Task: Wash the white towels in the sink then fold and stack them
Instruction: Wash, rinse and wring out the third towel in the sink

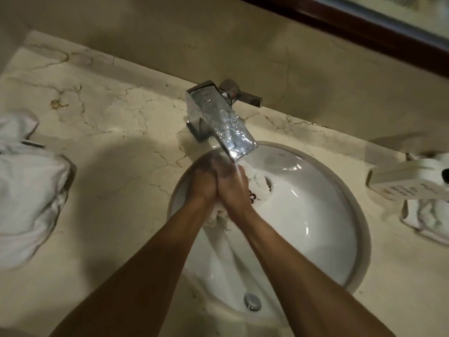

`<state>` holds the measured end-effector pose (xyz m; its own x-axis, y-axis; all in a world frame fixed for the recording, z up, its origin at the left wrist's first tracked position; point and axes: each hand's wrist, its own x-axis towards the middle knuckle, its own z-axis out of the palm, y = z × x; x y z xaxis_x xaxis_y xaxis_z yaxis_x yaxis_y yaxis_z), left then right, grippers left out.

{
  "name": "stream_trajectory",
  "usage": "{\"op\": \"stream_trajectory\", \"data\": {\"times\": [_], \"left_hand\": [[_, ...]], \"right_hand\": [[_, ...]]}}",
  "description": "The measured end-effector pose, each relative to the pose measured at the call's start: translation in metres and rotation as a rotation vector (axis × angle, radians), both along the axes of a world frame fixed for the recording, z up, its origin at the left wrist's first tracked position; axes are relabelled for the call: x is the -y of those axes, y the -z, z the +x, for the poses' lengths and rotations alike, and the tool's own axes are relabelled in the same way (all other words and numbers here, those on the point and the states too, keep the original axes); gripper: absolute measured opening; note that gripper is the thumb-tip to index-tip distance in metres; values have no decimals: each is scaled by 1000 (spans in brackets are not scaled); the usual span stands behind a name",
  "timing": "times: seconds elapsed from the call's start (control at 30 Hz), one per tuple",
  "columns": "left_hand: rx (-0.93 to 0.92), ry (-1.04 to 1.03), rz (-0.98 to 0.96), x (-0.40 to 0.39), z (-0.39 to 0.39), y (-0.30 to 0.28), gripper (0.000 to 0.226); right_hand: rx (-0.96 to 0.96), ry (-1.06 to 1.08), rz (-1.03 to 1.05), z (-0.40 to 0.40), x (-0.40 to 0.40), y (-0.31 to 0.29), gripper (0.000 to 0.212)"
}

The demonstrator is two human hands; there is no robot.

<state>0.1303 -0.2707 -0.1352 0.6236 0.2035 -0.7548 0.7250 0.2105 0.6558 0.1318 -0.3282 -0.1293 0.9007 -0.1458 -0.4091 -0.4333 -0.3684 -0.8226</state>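
Observation:
A small wet white towel (258, 183) is bunched between my two hands over the round white sink (323, 222). My left hand (206, 176) and my right hand (234, 188) are pressed together, both gripping the towel, with cloth showing beyond the fingers and below the wrists. Water runs from the chrome faucet (223, 122) onto my right hand. A heap of white towels (26, 190) lies on the counter at the far left.
The marble counter (116, 147) surrounds the sink. At the right stands a white box-shaped dispenser (410, 181) on top of a crumpled white cloth (427, 220). The sink's overflow hole (252, 301) is at its near rim. A dark mirror frame (364, 23) runs along the wall.

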Motion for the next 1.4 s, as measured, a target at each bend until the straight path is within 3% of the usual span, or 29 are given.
{"op": "stream_trajectory", "data": {"times": [0.1, 0.2, 0.3, 0.37, 0.53, 0.6, 0.7, 0.77, 0.83, 0.9, 1.0, 1.13, 1.27, 1.33, 1.4], "left_hand": [[82, 139, 159, 14, -14, -12, 28], [109, 95, 281, 8, -19, -9, 35], [45, 23, 166, -11, -8, 1, 40], [42, 130, 208, -5, -17, -8, 39], [198, 168, 267, 20, -38, -27, 33], [137, 95, 326, 9, -19, -13, 38], [-42, 179, 346, -2, -5, -3, 39], [32, 226, 219, 5, -8, -15, 36], [85, 212, 272, 17, -6, -12, 33], [38, 232, 282, 16, 6, -4, 34], [-29, 111, 75, 6, 14, -1, 30], [101, 235, 199, 4, -9, -24, 32], [250, 208, 363, -14, -41, -21, 29], [218, 80, 391, -27, -56, -11, 27], [71, -86, 185, -36, -67, -8, 30]], "right_hand": [[-112, 49, -35, 13, 17, 20, 41], [-157, -20, -44, 5, 9, 25, 41], [-124, -141, 80, -34, 4, -2, 44], [-108, -175, 118, -34, 17, 1, 38], [-206, -19, 128, 11, 28, 20, 31], [-234, -60, 180, -7, 23, 4, 31], [-258, -139, 230, -23, 20, -9, 33], [-194, -61, 216, -5, 23, -6, 35], [-162, 38, 190, 21, 28, 1, 34], [-177, 48, 218, 29, 26, 4, 32], [-143, -38, 189, 4, 19, -1, 31], [-69, 91, 190, 9, 23, 9, 34], [-204, 228, 285, 17, 36, 15, 27], [-296, 274, 472, -3, 52, 8, 29], [-361, 239, 676, -28, 68, -5, 33]]}}
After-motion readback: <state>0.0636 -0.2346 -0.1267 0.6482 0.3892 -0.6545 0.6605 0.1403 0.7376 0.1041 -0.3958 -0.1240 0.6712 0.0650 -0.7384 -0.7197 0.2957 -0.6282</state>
